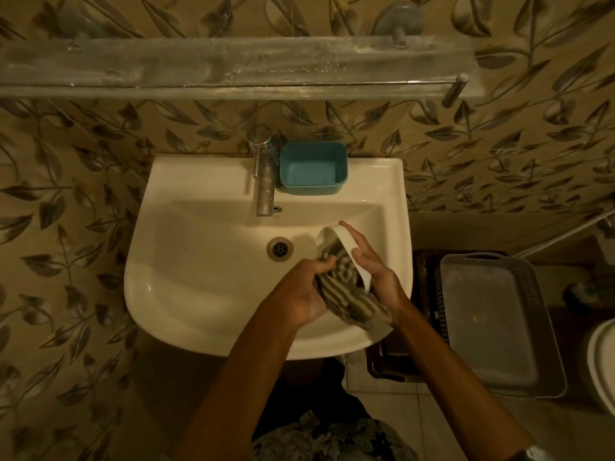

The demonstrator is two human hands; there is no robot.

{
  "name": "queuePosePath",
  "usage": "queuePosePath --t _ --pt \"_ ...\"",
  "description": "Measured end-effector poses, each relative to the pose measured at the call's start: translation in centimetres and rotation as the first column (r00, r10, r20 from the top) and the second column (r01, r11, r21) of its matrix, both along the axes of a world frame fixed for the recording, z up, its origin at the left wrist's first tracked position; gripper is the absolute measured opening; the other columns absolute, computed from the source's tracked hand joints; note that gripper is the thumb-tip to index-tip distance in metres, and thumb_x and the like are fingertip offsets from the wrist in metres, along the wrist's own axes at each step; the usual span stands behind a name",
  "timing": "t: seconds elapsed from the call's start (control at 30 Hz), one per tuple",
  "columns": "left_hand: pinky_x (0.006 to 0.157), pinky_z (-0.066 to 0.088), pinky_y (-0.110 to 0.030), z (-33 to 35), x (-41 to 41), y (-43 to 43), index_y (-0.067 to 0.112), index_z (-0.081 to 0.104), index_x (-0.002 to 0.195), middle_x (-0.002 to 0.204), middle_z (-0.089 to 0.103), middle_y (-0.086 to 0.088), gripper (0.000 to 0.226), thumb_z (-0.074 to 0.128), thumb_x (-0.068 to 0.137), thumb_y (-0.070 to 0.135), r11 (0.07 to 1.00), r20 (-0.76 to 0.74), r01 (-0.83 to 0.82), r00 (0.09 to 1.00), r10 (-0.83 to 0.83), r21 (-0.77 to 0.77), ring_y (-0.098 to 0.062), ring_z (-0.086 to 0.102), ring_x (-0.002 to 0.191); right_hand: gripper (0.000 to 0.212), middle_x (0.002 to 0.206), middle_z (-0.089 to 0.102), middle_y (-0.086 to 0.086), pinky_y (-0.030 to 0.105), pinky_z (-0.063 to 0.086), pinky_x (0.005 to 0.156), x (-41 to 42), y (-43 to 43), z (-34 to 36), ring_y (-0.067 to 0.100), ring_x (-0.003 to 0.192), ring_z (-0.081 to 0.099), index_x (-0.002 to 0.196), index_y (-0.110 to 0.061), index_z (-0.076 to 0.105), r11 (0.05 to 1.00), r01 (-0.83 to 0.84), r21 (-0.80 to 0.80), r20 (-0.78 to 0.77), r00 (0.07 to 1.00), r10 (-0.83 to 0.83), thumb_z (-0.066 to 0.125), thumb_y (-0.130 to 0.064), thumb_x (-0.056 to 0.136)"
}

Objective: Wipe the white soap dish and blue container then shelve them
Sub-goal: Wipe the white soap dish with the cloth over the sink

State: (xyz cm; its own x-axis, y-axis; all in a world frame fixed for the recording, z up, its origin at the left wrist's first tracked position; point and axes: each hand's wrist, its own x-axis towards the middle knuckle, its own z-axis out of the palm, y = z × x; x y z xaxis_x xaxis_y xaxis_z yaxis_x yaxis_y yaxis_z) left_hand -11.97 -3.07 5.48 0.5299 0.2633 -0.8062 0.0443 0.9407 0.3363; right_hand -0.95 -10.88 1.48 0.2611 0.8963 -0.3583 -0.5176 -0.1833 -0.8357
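Observation:
Over the right half of the white sink (186, 294), my right hand (376, 264) grips the white soap dish (346, 242) tilted on its edge. My left hand (306, 291) is closed on a striped cloth (349, 297) pressed inside the dish. The blue container (312, 168) stands empty on the sink's back ledge, just right of the metal tap (264, 181). A glass shelf (233, 66) spans the wall above the sink.
The drain (280, 248) lies left of my hands. To the right of the sink, a grey plastic tray (492, 321) rests on a dark basket (429, 294). A white toilet rim (602, 361) shows at the far right edge. Leaf-patterned tiles cover the wall.

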Motion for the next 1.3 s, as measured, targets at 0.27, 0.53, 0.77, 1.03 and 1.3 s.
queuePosePath --t 0.27,0.53,0.77,1.03,1.3 --pt "0.098 0.048 -0.044 -1.5 -0.3 -0.6 0.009 0.054 0.127 0.121 0.064 -0.015 0.032 0.048 0.096 0.013 0.944 -0.023 0.058 0.998 -0.053 0.324 -0.028 0.06 0.112 0.057 0.141 0.051 0.014 0.045 0.044 0.104 -0.8 -0.7 -0.4 0.03 0.128 0.051 0.145 -0.024 0.037 1.0 0.018 -0.008 -0.122 0.992 -0.019 0.048 -0.033 0.09" --pt "0.085 0.052 -0.027 -2.7 -1.8 -3.3 0.009 0.067 0.11 0.113 0.067 -0.005 0.026 0.058 0.086 0.006 -0.094 -0.512 0.521 0.762 -0.396 0.848 -0.017 0.061 0.102 0.042 0.125 0.064 0.016 0.038 0.056 0.085 0.2 -0.9 -0.8 0.029 0.105 0.065 0.135 -0.021 0.053 0.982 0.034 -0.187 -0.298 0.95 -0.09 0.043 -0.032 0.096" --pt "0.07 0.048 -0.038 -4.2 -0.7 -0.2 0.019 0.069 0.103 0.112 0.067 -0.001 0.047 0.084 0.058 0.023 -0.64 -0.777 0.598 0.63 0.003 0.482 -0.024 0.046 0.095 0.046 0.112 0.065 0.02 0.042 0.054 0.089 -0.1 -1.3 -0.1 0.03 0.099 0.066 0.124 -0.002 0.059 0.984 0.016 -0.179 -0.587 0.801 -0.12 0.043 -0.032 0.094" --pt "0.092 0.043 -0.04 -3.3 -0.4 -0.9 0.015 0.06 0.117 0.12 0.06 -0.006 0.031 0.058 0.085 0.016 -0.525 -0.909 0.792 0.409 0.08 0.31 -0.03 0.046 0.112 0.042 0.117 0.066 0.01 0.032 0.059 0.074 0.3 -1.3 -0.2 0.021 0.094 0.069 0.135 -0.016 0.05 0.988 0.043 -0.151 -0.383 0.919 -0.098 0.039 -0.022 0.095" --pt "0.081 0.054 -0.04 -2.9 -1.1 -1.9 0.025 0.062 0.116 0.111 0.061 -0.007 0.041 0.068 0.076 0.019 -0.288 -0.873 0.824 0.458 -0.169 0.488 -0.028 0.057 0.098 0.042 0.132 0.059 0.012 0.04 0.053 0.094 0.1 0.4 -0.5 0.027 0.11 0.062 0.138 -0.019 0.049 0.983 0.086 -0.165 -0.273 0.953 -0.129 0.038 -0.022 0.098"
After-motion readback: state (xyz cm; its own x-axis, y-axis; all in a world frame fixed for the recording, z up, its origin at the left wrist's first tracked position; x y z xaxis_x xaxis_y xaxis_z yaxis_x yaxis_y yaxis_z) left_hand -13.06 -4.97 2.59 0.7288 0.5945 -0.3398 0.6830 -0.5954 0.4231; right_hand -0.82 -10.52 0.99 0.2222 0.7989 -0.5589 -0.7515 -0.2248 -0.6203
